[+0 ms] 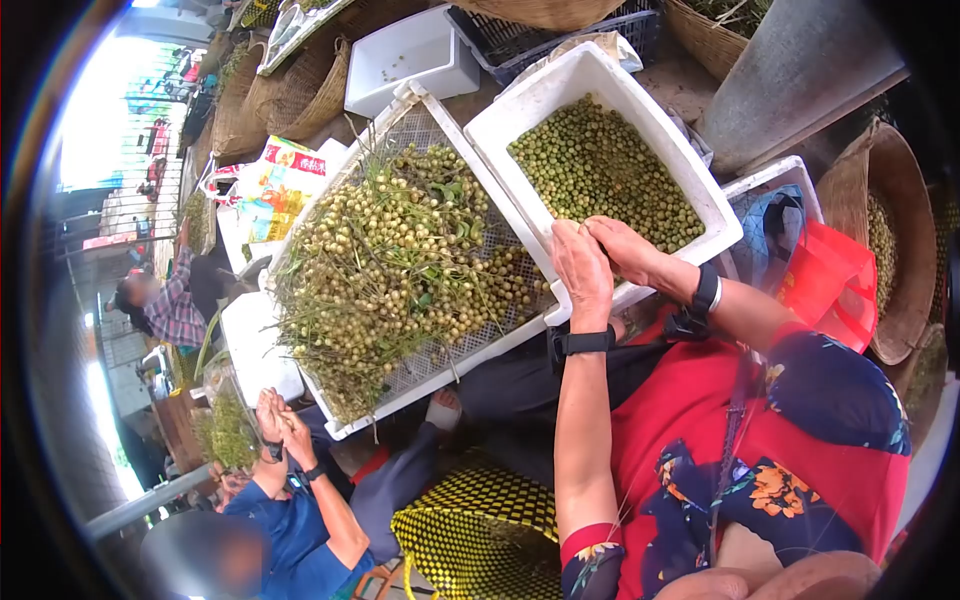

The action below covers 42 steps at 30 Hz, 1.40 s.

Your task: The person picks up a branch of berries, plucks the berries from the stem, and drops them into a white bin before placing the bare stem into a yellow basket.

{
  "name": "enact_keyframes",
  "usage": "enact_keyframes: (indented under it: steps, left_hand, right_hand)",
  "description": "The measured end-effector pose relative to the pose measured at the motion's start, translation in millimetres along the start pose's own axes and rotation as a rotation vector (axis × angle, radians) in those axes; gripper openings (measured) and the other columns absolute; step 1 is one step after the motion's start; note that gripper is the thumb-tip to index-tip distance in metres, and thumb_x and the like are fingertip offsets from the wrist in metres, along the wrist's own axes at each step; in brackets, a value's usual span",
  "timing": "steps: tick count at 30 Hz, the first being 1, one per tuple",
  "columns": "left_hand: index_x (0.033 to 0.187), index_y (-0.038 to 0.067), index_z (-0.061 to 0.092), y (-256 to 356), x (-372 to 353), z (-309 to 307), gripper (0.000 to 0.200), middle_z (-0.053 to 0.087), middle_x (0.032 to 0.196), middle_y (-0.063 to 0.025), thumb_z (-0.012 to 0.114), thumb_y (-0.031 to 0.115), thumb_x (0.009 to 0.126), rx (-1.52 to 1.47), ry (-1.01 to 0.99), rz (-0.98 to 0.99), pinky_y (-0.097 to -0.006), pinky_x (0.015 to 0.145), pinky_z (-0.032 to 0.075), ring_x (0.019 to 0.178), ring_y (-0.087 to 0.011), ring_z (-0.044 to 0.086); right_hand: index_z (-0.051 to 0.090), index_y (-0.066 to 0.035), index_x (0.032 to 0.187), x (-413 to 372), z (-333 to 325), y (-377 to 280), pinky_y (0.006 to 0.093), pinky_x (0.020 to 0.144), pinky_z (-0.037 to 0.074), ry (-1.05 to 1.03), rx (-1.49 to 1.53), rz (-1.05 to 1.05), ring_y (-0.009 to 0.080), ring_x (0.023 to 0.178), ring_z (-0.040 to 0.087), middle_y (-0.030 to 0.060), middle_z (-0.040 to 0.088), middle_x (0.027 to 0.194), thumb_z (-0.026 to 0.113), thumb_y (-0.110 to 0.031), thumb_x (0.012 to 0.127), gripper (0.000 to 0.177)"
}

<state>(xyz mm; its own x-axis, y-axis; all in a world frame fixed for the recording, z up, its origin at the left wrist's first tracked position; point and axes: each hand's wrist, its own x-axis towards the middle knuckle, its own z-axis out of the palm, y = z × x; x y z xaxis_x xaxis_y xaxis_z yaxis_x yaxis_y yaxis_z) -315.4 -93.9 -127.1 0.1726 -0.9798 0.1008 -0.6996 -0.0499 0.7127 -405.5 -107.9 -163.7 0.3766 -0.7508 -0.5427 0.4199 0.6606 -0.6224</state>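
Observation:
My left hand (pixel 583 262) and my right hand (pixel 622 248) meet at the near edge of a white foam box (pixel 497 128), fingertips pressed together. Whatever they hold, if anything, is too small and hidden to make out. Loose round green fruits (pixel 600 165) fill much of that box. Left of it, a white-framed mesh tray (pixel 430 362) bears a heap of yellowish-green fruits on thin stems (pixel 400 260), with some leaves among them. Both wrists wear dark bands.
A co-worker in blue (pixel 290 530) sits at lower left, hands together by the tray. Another person (pixel 175 300) is farther left. A yellow-black woven basket (pixel 470 530), red bag (pixel 828 285), smaller foam box (pixel 410 62) and wicker basket (pixel 900 240) stand around. A metal post (pixel 800 75) slants at upper right.

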Motion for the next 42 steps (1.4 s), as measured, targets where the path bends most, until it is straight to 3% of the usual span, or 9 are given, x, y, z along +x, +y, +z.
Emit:
enact_keyframes:
  steps: [8,13,15,19,21,26,31,41,42]
  left_hand:
    - [0.107,0.001,0.047,-26.5,-8.6,10.7,0.020,0.060,0.085,-0.0121,0.055,0.009,0.092,-0.753,0.049,-0.525,-0.0296,0.065,0.047,0.073,-0.0139,0.058]
    - [0.110,0.000,0.045,-0.1,-6.1,-8.3,0.018,0.058,0.076,-0.0079,0.052,0.005,0.093,-0.391,0.047,-0.293,-0.0281,0.062,0.048,0.065,-0.0161,0.058]
    - [0.109,0.001,0.045,11.9,-10.2,-15.3,0.017,0.059,0.077,-0.0088,0.050,0.007,0.095,-0.756,-0.085,-0.584,-0.0320,0.063,0.050,0.066,-0.0164,0.060]
    - [0.095,0.000,0.052,10.4,-44.3,-4.0,0.012,0.060,0.077,-0.0141,0.051,0.011,0.095,-0.388,-0.153,-0.097,-0.0412,0.068,0.052,0.068,-0.0272,0.063]
    - [0.091,-0.001,0.056,-1.0,-74.3,16.3,0.018,0.062,0.080,-0.0198,0.051,0.016,0.096,0.135,-0.720,0.097,-0.0448,0.070,0.050,0.072,-0.0372,0.063]
    - [0.092,0.001,0.057,34.5,-70.2,-34.1,0.017,0.062,0.083,-0.0223,0.052,0.017,0.094,-0.057,-0.560,0.136,-0.0472,0.073,0.048,0.079,-0.0403,0.061]
    - [0.101,0.003,0.061,20.1,-20.6,-64.2,0.016,0.058,0.085,-0.0153,0.060,0.010,0.087,-0.120,-0.057,0.013,-0.0404,0.076,0.048,0.085,-0.0297,0.061]
    - [0.094,0.001,0.066,2.6,2.0,-53.5,0.013,0.062,0.084,-0.0117,0.065,0.007,0.082,-0.135,-0.104,0.075,-0.0378,0.068,0.050,0.072,-0.0260,0.063]
    - [0.094,0.001,0.066,1.4,2.2,-53.9,0.013,0.062,0.084,-0.0117,0.065,0.007,0.082,-0.135,-0.107,0.071,-0.0378,0.068,0.050,0.072,-0.0260,0.063]
  right_hand:
    - [0.049,-0.008,0.093,-8.5,-0.1,11.1,0.0222,0.049,0.037,0.036,-0.299,-0.198,0.0048,0.060,0.042,-0.0033,0.048,0.070,0.043,-0.023,0.101,0.018]
    - [0.050,-0.010,0.090,-7.7,7.3,6.1,0.0231,0.045,0.036,0.094,0.037,0.021,0.0063,0.057,0.044,-0.0016,0.051,0.071,0.045,-0.024,0.101,0.018]
    - [0.054,-0.008,0.093,6.2,-19.0,6.7,0.0230,0.045,0.037,-0.063,0.107,0.022,0.0077,0.058,0.046,0.0004,0.054,0.075,0.046,-0.024,0.100,0.019]
    - [0.059,0.002,0.106,15.0,-33.0,-20.6,0.0250,0.058,0.047,-0.162,0.377,0.093,0.0139,0.068,0.052,0.0049,0.056,0.080,0.047,-0.024,0.099,0.028]
    - [0.058,0.003,0.114,7.8,-28.6,-38.4,0.0301,0.074,0.054,-0.222,0.415,0.083,0.0189,0.081,0.059,0.0082,0.059,0.089,0.048,-0.024,0.099,0.033]
    - [0.047,0.009,0.131,-5.8,-17.3,-48.9,0.0435,0.101,0.047,-0.353,0.433,0.085,0.0343,0.117,0.056,0.0219,0.057,0.122,0.044,-0.028,0.101,0.048]
    - [0.048,0.006,0.130,-6.3,-8.8,-35.2,0.0401,0.098,0.049,-0.436,0.436,0.154,0.0302,0.117,0.056,0.0192,0.056,0.123,0.045,-0.033,0.101,0.049]
    - [0.058,-0.008,0.122,-17.2,-0.6,-31.5,0.0372,0.096,0.049,-0.354,0.072,0.182,0.0158,0.112,0.055,0.0054,0.057,0.119,0.048,-0.041,0.100,0.041]
    - [0.058,-0.008,0.115,-23.6,4.5,-36.0,0.0326,0.080,0.053,-0.329,0.046,0.193,0.0138,0.097,0.059,0.0027,0.059,0.104,0.046,-0.043,0.100,0.040]
